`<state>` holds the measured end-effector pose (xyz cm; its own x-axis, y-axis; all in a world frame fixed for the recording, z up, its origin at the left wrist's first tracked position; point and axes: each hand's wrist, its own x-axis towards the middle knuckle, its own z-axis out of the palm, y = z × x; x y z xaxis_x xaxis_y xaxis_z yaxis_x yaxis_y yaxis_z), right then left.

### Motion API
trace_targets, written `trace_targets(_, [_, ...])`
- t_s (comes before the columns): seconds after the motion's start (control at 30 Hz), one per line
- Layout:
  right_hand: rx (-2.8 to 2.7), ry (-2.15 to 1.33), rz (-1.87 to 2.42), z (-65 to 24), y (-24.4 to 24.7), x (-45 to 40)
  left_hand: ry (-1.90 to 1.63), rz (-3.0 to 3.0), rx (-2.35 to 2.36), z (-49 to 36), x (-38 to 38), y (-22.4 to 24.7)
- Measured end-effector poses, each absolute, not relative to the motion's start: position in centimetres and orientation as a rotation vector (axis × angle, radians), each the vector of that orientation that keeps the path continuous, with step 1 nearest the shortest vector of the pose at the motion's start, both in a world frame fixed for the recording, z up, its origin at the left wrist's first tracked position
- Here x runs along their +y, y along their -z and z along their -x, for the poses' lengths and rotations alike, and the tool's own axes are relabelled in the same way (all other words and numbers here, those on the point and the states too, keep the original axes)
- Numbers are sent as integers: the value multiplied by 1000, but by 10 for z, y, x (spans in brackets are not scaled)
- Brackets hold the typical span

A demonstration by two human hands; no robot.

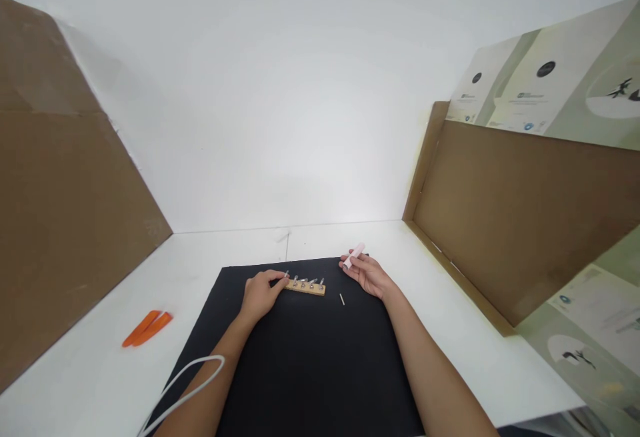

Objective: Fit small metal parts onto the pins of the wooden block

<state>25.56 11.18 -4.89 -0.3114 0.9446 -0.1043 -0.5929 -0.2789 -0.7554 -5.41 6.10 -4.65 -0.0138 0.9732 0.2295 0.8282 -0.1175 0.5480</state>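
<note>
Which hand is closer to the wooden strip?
Left. The left hand is at the left end of the wooden strip; the right hand is apart, beyond its right end.

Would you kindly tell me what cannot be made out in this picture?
All in the head view:
Left end of the wooden strip: hidden by the left hand.
Metal pieces on it: too small to identify.
Part of the pale pink object: covered by the right hand.
White cable: cut off by the bottom edge.

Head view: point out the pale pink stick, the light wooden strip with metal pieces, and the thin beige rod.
Pale pink stick [356,254], head view: middle of its length.
Light wooden strip [307,289], head view: bare front edge.
Thin beige rod [342,299], head view: its middle.
</note>
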Motion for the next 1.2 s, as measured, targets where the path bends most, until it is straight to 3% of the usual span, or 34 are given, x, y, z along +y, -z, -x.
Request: trace_targets(1.2, [-544,-1996,601,-271,46,115,-861,-1918,1965,42,48,27])
